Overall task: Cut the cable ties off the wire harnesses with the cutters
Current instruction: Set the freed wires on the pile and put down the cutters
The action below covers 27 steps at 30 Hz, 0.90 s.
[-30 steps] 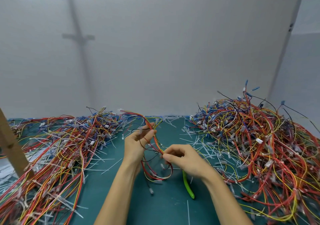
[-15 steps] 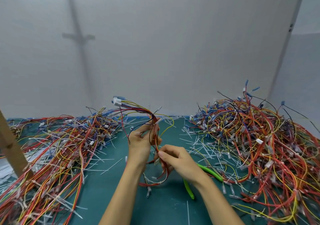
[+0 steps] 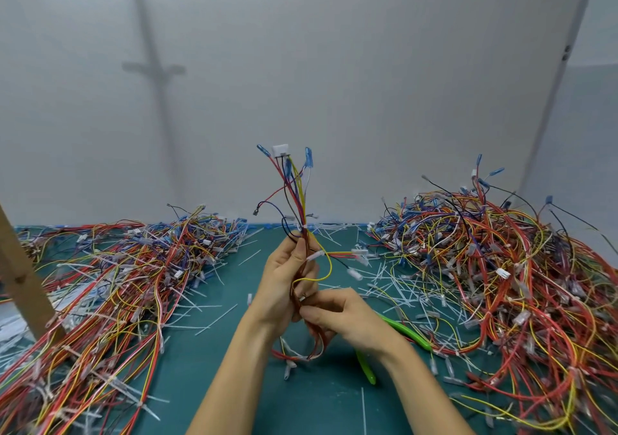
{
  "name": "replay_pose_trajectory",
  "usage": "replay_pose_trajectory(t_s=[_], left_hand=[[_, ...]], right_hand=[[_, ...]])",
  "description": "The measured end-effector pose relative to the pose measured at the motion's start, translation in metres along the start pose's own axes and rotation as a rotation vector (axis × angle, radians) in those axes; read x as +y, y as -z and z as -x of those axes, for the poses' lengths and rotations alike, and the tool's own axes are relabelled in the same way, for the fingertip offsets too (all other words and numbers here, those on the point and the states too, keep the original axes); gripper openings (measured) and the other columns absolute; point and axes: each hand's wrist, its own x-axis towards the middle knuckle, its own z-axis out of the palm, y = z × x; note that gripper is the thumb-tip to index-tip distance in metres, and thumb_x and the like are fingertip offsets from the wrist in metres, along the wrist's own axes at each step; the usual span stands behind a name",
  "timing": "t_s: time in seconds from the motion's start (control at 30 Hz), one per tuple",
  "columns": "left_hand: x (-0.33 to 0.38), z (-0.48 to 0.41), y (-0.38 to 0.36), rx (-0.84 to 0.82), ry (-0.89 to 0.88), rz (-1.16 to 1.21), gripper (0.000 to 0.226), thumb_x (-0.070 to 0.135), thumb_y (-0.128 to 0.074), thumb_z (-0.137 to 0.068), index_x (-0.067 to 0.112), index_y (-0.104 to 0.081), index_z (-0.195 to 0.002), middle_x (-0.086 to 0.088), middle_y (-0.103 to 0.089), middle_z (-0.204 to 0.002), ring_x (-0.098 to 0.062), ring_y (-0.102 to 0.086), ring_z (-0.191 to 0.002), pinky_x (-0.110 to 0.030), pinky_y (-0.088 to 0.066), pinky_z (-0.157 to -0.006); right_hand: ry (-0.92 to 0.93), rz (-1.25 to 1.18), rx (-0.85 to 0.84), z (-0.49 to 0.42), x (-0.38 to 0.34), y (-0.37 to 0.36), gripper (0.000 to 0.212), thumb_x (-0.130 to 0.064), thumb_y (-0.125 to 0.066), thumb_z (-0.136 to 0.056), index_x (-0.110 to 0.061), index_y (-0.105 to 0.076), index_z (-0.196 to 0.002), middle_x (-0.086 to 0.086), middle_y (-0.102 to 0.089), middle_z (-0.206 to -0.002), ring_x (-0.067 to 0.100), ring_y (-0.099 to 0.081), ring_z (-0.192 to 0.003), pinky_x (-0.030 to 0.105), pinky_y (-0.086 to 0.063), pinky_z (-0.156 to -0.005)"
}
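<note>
1. The left hand [image 3: 287, 277] has its fingers wrapped tight round one wire harness [image 3: 297, 193] and holds it upright over the middle of the worktop [image 3: 200, 374]. This probably keeps the bundle straight and its ties easy to reach.
2. The right hand [image 3: 344, 317] is curled round the cutters [image 3: 406, 332] and touches the bundle just below the left hand. The two green handles stick out behind the palm, but the cutting head is hidden, so I cannot tell whether the blades are on a tie.
3. A small white cable tie [image 3: 302, 298] shows right at the right fingertips and looks like the one being worked on. Two more white bands sit higher up the bundle, though whether they are ties or sleeves is unclear.
4. Count: one harness in hand, one pair of cutters, two hands.
5. There are two heaps of harnesses: the left heap [image 3: 117, 284] along the worktop's left edge and the right heap [image 3: 501, 267] against the right edge. Keeping them apart likely separates finished from unfinished.
6. Cut tie scraps [image 3: 384, 277], too many to count, litter the worktop between the heaps.
</note>
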Motion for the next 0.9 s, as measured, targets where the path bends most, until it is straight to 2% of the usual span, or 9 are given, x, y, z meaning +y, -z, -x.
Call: replay_pose_trajectory(t_s=[0.13, 0.27, 0.4, 0.47, 0.57, 0.67, 0.73, 0.8, 0.9], left_hand=[[0.003, 0.003, 0.001, -0.047, 0.039, 0.041, 0.017, 0.025, -0.049, -0.093, 0.013, -0.054, -0.082, 0.002, -0.022, -0.054, -0.004, -0.021, -0.035, -0.028, -0.009, -0.044], [0.005, 0.005, 0.002, -0.094, 0.075, 0.028, 0.016, 0.021, -0.047, -0.094, 0.012, -0.053, -0.082, 0.005, -0.027, -0.051, -0.003, -0.024, -0.036, -0.025, -0.011, -0.043], [0.006, 0.004, 0.0, -0.096, 0.056, -0.099, 0.021, 0.032, -0.053, -0.094, 0.017, -0.063, -0.084, 0.003, -0.033, -0.054, -0.007, -0.025, -0.04, -0.028, -0.011, -0.046], [0.006, 0.002, -0.003, -0.06, 0.028, -0.22, 0.019, 0.032, -0.055, -0.095, 0.02, -0.069, -0.097, 0.005, -0.043, -0.058, -0.007, -0.033, -0.045, -0.024, -0.017, -0.046], [0.003, -0.003, -0.004, 0.082, -0.01, -0.27, 0.027, 0.014, -0.048, -0.1, 0.023, -0.069, -0.115, 0.003, -0.054, -0.071, -0.008, -0.048, -0.054, -0.017, -0.042, -0.051], [-0.001, -0.006, -0.003, 0.173, -0.002, -0.318, 0.033, 0.006, -0.046, -0.1, 0.028, -0.067, -0.112, 0.002, -0.069, -0.083, -0.009, -0.058, -0.065, -0.018, -0.046, -0.054], [-0.004, -0.007, -0.002, 0.205, 0.008, -0.37, 0.037, 0.001, -0.043, -0.099, 0.029, -0.067, -0.104, 0.003, -0.072, -0.084, -0.011, -0.06, -0.067, -0.018, -0.047, -0.053], [-0.008, -0.007, 0.0, 0.246, 0.025, -0.415, 0.041, -0.004, -0.041, -0.098, 0.031, -0.064, -0.101, 0.003, -0.072, -0.084, -0.011, -0.063, -0.069, -0.022, -0.054, -0.06], [-0.014, -0.005, 0.007, 0.304, 0.043, -0.594, 0.029, -0.001, -0.052, -0.092, 0.025, -0.065, -0.093, 0.0, -0.07, -0.081, -0.011, -0.066, -0.073, -0.031, -0.057, -0.064]], right_hand=[[-0.022, 0.011, -0.008, -0.001, 0.001, 0.0, 0.011, -0.018, -0.066, -0.092, -0.022, -0.075, -0.087, -0.008, -0.06, -0.065, 0.007, -0.055, -0.06, 0.019, -0.047, -0.058], [-0.026, 0.007, -0.015, 0.0, 0.0, 0.0, 0.01, -0.029, -0.068, -0.084, -0.027, -0.077, -0.082, -0.009, -0.062, -0.066, 0.006, -0.058, -0.061, 0.019, -0.047, -0.059], [-0.015, -0.017, 0.018, 0.0, 0.0, -0.001, 0.016, -0.016, -0.065, -0.092, -0.025, -0.075, -0.083, -0.011, -0.062, -0.062, 0.002, -0.056, -0.058, 0.016, -0.045, -0.055], [0.012, -0.037, 0.082, -0.001, 0.001, -0.001, 0.024, -0.011, -0.064, -0.093, -0.024, -0.075, -0.077, -0.009, -0.062, -0.061, 0.003, -0.054, -0.056, 0.016, -0.043, -0.053], [0.07, -0.063, 0.207, -0.002, -0.001, -0.002, 0.027, -0.008, -0.063, -0.093, -0.023, -0.074, -0.073, -0.004, -0.064, -0.06, 0.002, -0.053, -0.053, 0.014, -0.041, -0.052], [0.125, -0.091, 0.316, -0.005, -0.003, -0.002, 0.022, -0.004, -0.063, -0.092, -0.018, -0.075, -0.08, -0.002, -0.067, -0.061, 0.002, -0.057, -0.057, 0.014, -0.043, -0.057], [0.151, -0.112, 0.372, -0.006, -0.004, -0.001, 0.021, -0.002, -0.062, -0.092, -0.017, -0.075, -0.084, -0.002, -0.067, -0.061, 0.003, -0.058, -0.058, 0.015, -0.044, -0.057], [0.165, -0.127, 0.418, -0.007, -0.003, 0.0, 0.019, -0.001, -0.06, -0.093, -0.013, -0.075, -0.09, -0.002, -0.067, -0.063, 0.003, -0.059, -0.059, 0.015, -0.046, -0.057], [0.139, -0.188, 0.482, -0.009, 0.0, 0.004, 0.019, 0.002, -0.057, -0.094, -0.004, -0.072, -0.103, -0.003, -0.071, -0.069, 0.001, -0.061, -0.064, 0.013, -0.048, -0.061]])
